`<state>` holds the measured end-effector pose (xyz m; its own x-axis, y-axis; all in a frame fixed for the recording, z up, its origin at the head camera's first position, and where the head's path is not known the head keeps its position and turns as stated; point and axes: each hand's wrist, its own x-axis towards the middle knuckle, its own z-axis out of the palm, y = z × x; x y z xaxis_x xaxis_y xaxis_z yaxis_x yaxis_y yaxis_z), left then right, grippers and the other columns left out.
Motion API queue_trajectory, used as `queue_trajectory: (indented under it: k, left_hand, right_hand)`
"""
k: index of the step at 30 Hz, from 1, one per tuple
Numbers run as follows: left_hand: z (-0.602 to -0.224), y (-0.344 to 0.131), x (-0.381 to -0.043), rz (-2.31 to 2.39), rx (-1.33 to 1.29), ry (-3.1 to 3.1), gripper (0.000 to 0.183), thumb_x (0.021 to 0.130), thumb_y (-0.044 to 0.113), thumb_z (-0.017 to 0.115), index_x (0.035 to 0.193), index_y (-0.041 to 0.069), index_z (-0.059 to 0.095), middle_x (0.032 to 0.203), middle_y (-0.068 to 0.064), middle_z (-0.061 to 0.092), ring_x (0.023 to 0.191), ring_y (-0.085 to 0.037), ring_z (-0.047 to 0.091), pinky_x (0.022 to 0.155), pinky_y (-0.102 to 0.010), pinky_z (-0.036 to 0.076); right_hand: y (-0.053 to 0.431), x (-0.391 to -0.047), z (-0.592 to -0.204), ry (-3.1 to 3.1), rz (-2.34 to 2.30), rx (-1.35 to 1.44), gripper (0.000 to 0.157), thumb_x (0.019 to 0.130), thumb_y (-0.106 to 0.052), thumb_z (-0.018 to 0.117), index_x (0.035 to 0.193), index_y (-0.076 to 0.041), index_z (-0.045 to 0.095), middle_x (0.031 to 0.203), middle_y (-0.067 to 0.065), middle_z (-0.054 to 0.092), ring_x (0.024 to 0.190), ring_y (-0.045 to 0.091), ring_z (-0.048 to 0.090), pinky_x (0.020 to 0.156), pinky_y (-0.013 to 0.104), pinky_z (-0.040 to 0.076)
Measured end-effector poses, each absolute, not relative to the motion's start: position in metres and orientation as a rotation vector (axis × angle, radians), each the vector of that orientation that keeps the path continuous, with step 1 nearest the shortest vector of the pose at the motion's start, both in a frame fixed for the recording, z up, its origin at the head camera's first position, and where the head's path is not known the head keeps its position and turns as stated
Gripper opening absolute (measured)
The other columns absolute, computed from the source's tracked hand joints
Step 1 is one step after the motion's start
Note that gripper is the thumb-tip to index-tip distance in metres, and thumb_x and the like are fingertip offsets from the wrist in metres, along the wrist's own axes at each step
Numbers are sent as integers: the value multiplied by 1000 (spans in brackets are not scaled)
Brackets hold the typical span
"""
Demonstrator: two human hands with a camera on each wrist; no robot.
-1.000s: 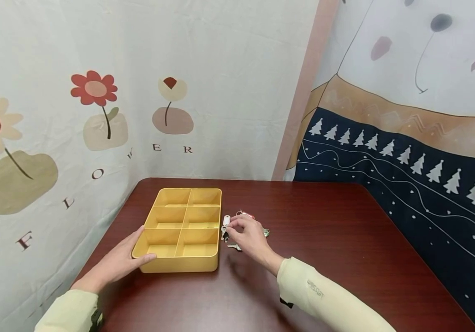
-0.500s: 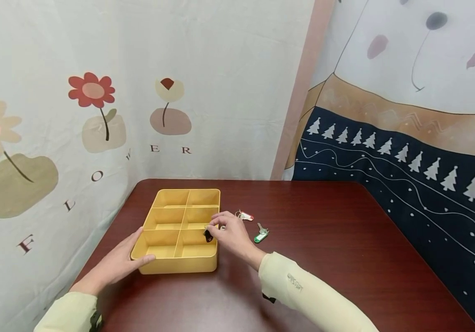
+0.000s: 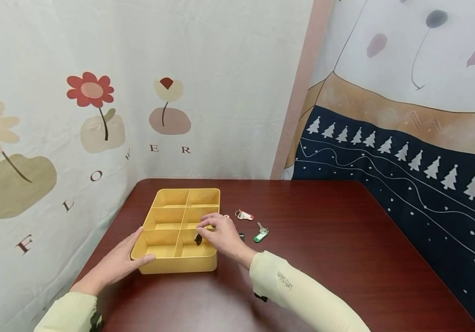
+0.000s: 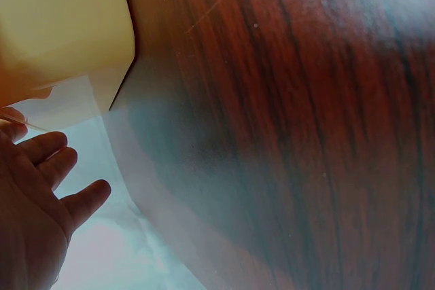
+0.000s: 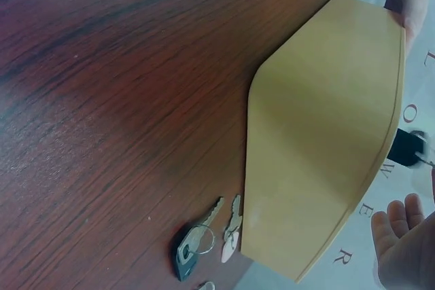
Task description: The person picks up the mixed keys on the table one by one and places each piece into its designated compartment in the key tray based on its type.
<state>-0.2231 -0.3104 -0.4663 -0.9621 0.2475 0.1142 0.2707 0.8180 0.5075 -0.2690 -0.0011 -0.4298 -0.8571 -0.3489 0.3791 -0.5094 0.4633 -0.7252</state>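
Observation:
A yellow box with several compartments stands on the table. My left hand rests on its near left corner, thumb on the front rim and fingers along the left side. In the left wrist view, the fingers extend loosely beside the box. My right hand pinches a key with a black tag, which hangs over the near right compartment. In the right wrist view, the black tag shows above the box rim, with the key mostly hidden.
Right of the box lie a key with a red-and-white tag and a green-tagged key. A dark-tagged key and a pale-tagged key lie close to the box wall. Printed cloths hang behind the table.
My right hand has picked the black-tagged key up from the table and moved left with it over the near right compartment. My left hand stays on the box corner.

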Motion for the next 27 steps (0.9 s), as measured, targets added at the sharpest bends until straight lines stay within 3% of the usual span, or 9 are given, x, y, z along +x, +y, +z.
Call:
queue_trajectory:
  k: [1, 3, 7, 11, 15, 27]
  left_hand:
    - [-467, -311, -223, -834, -421, -2955, 102, 89, 50, 70, 154, -8, 18, 153, -34, 28, 138, -52, 28, 105, -67, 29]
    - [-467, -311, -224, -833, -420, -2956, 102, 89, 51, 70, 155, -8, 18, 153, -34, 28, 138, -52, 28, 105, -67, 29]
    - [-467, -311, -224, -832, -417, -2957, 102, 89, 51, 70, 155, -8, 18, 153, -34, 28, 138, -53, 28, 105, -67, 29]
    - [-466, -312, -224, -837, -416, -2956, 102, 89, 51, 70, 155, -8, 18, 153, -34, 27, 138, -53, 28, 105, -67, 29]
    - [-466, -312, -224, -845, -418, -2954, 102, 89, 50, 70, 155, -8, 18, 153, -34, 27, 138, -52, 28, 105, -67, 29]
    - [-466, -311, -225, -850, -418, -2950, 102, 89, 51, 70, 155, -8, 18, 154, -33, 28, 139, -52, 28, 105, -66, 29]
  right_hand:
    - [-1, -269, -430, -2534, 1337, 759, 11, 90, -18, 73, 93, -10, 79, 113, 5, 71, 106, 14, 64, 112, 55, 29]
    - [2, -271, -431, -2529, 1326, 765, 12, 90, -18, 73, 96, -9, 79, 113, 4, 71, 106, 14, 64, 106, 48, 40]
    - [9, -275, -431, -2509, 1319, 744, 13, 90, -17, 73, 98, -9, 79, 111, 2, 71, 102, 14, 64, 82, 35, 53]
    - [19, -280, -428, -2482, 1343, 720, 13, 91, -15, 72, 99, -6, 79, 110, 4, 71, 98, 17, 64, 80, 36, 53]
    - [29, -286, -426, -2464, 1344, 673, 13, 90, -14, 73, 98, -6, 79, 108, 2, 71, 87, 13, 62, 72, 27, 49]
    - [71, -295, -448, -2526, 1279, 586, 13, 89, -14, 73, 96, -5, 79, 105, 3, 71, 101, 20, 66, 84, 34, 53]
